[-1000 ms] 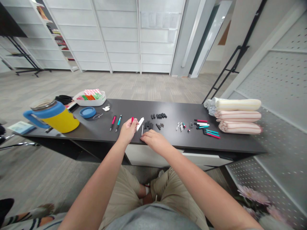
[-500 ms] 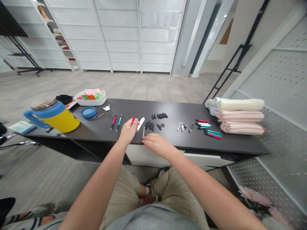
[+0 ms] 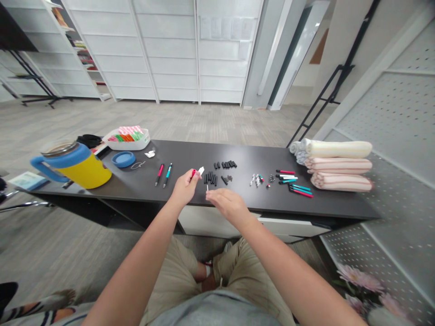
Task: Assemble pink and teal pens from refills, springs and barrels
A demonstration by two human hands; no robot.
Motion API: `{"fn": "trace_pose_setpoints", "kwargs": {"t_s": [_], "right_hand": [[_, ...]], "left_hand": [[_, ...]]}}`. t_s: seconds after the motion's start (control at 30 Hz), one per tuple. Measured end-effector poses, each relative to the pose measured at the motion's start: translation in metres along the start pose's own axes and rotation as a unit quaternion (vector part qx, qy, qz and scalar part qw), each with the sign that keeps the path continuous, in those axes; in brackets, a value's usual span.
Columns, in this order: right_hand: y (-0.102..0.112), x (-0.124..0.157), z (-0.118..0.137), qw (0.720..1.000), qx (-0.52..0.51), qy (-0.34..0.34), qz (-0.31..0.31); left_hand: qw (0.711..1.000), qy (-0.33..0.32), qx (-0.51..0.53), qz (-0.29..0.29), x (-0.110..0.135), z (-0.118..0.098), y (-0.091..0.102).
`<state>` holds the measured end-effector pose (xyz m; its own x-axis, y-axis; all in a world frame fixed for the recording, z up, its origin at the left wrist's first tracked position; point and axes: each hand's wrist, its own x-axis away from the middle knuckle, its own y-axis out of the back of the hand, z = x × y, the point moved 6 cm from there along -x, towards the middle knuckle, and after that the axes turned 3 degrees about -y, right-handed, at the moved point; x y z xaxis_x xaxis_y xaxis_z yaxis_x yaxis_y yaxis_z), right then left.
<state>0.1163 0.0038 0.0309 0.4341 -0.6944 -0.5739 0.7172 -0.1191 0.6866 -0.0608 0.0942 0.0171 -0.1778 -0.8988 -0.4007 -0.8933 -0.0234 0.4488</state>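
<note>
My left hand [image 3: 184, 186] is closed on a red pen barrel [image 3: 193, 173], whose end shows above the fingers. Just beyond it lie white pen refills [image 3: 201, 170], partly hidden by that hand. A thin white refill [image 3: 207, 187] sticks up from the fingertips of my right hand [image 3: 227, 202], held low near the table's front edge. The two hands are close but apart. Black rubber grips [image 3: 210, 178] lie in a row beyond them, with more black pieces [image 3: 229, 164] behind. Two whole pens, one red [image 3: 159, 174] and one teal [image 3: 167, 175], lie left of my hands.
Rightward on the dark table [image 3: 190, 154] are small clear-and-silver pen parts [image 3: 257, 180] and red, white and teal barrels [image 3: 295, 186]. Rolled towels [image 3: 340, 164] are stacked at the right end. A yellow-and-blue mug [image 3: 84, 167], a blue lid [image 3: 123, 159] and a white tray [image 3: 132, 145] stand left.
My left hand has shifted right with the red barrel, covering more of the white refills. My right hand has moved slightly right, still holding the refill, less of which shows.
</note>
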Motion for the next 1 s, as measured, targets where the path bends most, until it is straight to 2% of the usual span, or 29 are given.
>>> {"fn": "trace_pose_setpoints", "kwargs": {"t_s": [0.07, 0.13, 0.2, 0.3, 0.6, 0.87, 1.0], "right_hand": [[0.021, -0.002, -0.002, 0.989, -0.041, -0.086, -0.116], [0.036, -0.002, -0.004, 0.959, -0.095, -0.166, -0.207], [0.044, -0.003, -0.002, 0.932, -0.154, -0.211, -0.250], [0.047, -0.006, 0.002, 0.916, -0.201, -0.221, -0.269], [0.041, -0.001, -0.006, 0.914, -0.198, -0.236, -0.265], [0.020, -0.001, -0.023, 0.938, -0.179, -0.246, -0.165], [0.020, 0.000, -0.032, 0.953, -0.147, -0.236, -0.121]], "left_hand": [[0.997, -0.050, -0.045, 0.030, 0.001, -0.010, -0.006], [0.992, -0.091, -0.062, 0.061, 0.002, -0.018, -0.014], [0.988, -0.112, -0.071, 0.084, 0.003, -0.022, -0.020], [0.983, -0.123, -0.089, 0.099, 0.004, -0.026, -0.024], [0.978, -0.136, -0.108, 0.116, 0.006, -0.026, -0.027], [0.968, -0.152, -0.141, 0.142, 0.009, -0.020, -0.033], [0.959, -0.157, -0.169, 0.163, 0.011, -0.018, -0.037]]}}
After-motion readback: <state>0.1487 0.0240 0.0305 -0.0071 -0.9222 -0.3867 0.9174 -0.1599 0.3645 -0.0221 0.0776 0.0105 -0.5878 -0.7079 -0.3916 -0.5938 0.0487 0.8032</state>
